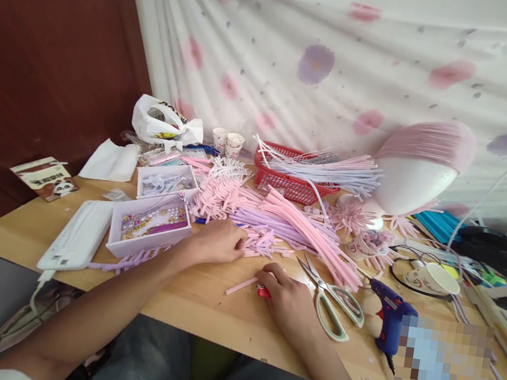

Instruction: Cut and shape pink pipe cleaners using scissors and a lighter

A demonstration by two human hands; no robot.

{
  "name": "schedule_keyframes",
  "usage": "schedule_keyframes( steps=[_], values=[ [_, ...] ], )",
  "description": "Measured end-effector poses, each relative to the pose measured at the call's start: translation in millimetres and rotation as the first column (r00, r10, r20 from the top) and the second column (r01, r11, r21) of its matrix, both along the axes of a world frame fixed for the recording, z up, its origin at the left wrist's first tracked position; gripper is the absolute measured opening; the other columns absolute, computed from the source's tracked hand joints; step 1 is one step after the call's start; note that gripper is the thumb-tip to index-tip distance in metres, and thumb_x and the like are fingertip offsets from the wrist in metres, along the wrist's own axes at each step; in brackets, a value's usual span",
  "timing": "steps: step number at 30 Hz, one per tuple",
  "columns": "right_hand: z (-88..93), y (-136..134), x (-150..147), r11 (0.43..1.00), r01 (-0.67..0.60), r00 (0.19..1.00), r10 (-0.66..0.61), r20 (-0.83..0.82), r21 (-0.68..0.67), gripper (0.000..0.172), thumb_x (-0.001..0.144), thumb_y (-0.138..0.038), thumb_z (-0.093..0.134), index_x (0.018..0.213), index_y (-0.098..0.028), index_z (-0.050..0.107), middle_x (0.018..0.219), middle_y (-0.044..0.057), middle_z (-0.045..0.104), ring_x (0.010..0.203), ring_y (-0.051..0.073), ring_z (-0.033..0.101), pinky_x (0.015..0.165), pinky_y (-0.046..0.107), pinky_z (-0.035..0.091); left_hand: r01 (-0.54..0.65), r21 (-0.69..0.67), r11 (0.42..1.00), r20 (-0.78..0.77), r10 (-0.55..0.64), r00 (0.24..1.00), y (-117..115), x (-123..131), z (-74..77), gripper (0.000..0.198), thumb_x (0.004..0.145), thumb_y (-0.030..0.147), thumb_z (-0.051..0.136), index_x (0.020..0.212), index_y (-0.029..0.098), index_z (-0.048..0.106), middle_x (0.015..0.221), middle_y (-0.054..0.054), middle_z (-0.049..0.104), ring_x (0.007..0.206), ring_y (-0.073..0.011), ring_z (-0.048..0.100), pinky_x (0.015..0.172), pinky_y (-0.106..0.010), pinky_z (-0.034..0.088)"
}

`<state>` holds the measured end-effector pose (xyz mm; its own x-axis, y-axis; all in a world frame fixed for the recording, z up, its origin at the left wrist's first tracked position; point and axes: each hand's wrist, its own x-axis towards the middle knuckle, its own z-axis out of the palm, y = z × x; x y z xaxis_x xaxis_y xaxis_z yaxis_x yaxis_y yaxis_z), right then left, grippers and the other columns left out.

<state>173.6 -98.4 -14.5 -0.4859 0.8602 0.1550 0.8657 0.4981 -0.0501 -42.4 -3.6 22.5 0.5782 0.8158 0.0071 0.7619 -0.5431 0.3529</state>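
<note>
My right hand point(285, 296) rests near the table's front edge, its fingers curled around a small red object point(262, 291) that is mostly hidden. A short pink pipe cleaner point(240, 286) sticks out to the left from beside those fingertips. My left hand point(220, 242) is closed, fingers bent down at the edge of a pile of short pink and purple pipe cleaner pieces point(265, 242); what its fingertips hold, if anything, is hidden. Scissors point(327, 295) lie spread just right of my right hand. Behind are bundles of long pink pipe cleaners point(313, 236) and purple ones point(272, 221).
A blue glue gun point(389, 313) stands at right, near a paper cup point(434, 278). White boxes of beads point(145, 250) and a white power bank point(77, 234) are at left. At the back are a red basket point(282, 184) and a white foam head form point(412, 181).
</note>
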Motion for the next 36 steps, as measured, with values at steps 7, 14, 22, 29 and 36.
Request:
schedule_keyframes(
  steps=[7, 14, 22, 29, 36],
  values=[
    [-4.7, -1.5, 6.3, 0.998, 0.025, 0.997, -0.02, -0.08, 0.059, 0.024, 0.093, -0.009, 0.048, 0.103, -0.02, 0.067, 0.113, 0.006, 0.069, 0.067, 0.014, 0.067, 0.053, 0.025, 0.041, 0.034, -0.025, 0.999, 0.05, -0.033, 0.998, -1.8, 2.9, -1.9, 0.017, 0.082, 0.024, 0.056, 0.069, 0.02, 0.067, 0.065, -0.004, 0.068, 0.057, -0.0172, 0.057, 0.053, -0.028, 0.028],
    [1.8, -2.6, 3.1, 0.999, 0.025, 1.0, -0.025, 0.009, 0.024, 0.031, 0.093, -0.008, 0.046, 0.107, -0.022, 0.068, 0.114, 0.006, 0.07, 0.061, 0.014, 0.065, 0.051, 0.026, 0.037, -0.119, 0.072, 0.99, 0.048, 0.116, 0.992, 2.1, -0.8, 10.7, 0.034, 0.093, 0.029, 0.044, 0.075, 0.019, 0.071, 0.064, -0.006, 0.066, 0.057, -0.0186, 0.055, 0.055, -0.029, 0.027],
    [20.1, -16.2, 13.6, 0.953, 0.301, 0.847, -0.287, -0.448, -0.041, 0.019, 0.094, -0.025, 0.049, 0.09, -0.02, 0.067, 0.081, 0.007, 0.071, 0.064, 0.018, 0.063, 0.055, 0.027, 0.04, 0.102, 0.07, 0.992, 0.145, -0.111, 0.983, -3.8, 5.4, -3.8, 0.019, 0.087, 0.024, 0.058, 0.086, 0.022, 0.077, 0.083, -0.003, 0.073, 0.076, -0.0184, 0.064, 0.067, -0.027, 0.04],
    [24.8, -25.1, 9.7, 0.812, 0.302, 0.219, -0.568, -0.793, -0.499, 0.034, 0.078, -0.051, 0.071, 0.082, -0.017, 0.071, 0.074, 0.007, 0.071, 0.063, 0.019, 0.061, 0.054, 0.028, 0.041, 0.171, 0.137, 0.976, 0.011, -0.174, 0.985, -14.2, 17.9, -19.3, 0.023, 0.092, 0.024, 0.053, 0.087, 0.017, 0.075, 0.094, -0.01, 0.068, 0.084, -0.0231, 0.063, 0.073, -0.032, 0.046],
    [6.8, -17.7, -1.0, 0.749, 0.12, -0.049, -0.652, -0.757, -0.652, 0.039, 0.069, -0.047, 0.08, 0.093, -0.018, 0.069, 0.067, 0.002, 0.064, 0.049, 0.012, 0.046, 0.045, 0.025, 0.03, 0.065, 0.048, 0.997, 0.247, -0.075, 0.966, -13.3, 18.4, -15.9, 0.018, 0.088, 0.017, 0.056, 0.085, 0.017, 0.074, 0.095, -0.01, 0.066, 0.083, -0.0222, 0.062, 0.074, -0.032, 0.047]
  ],
)
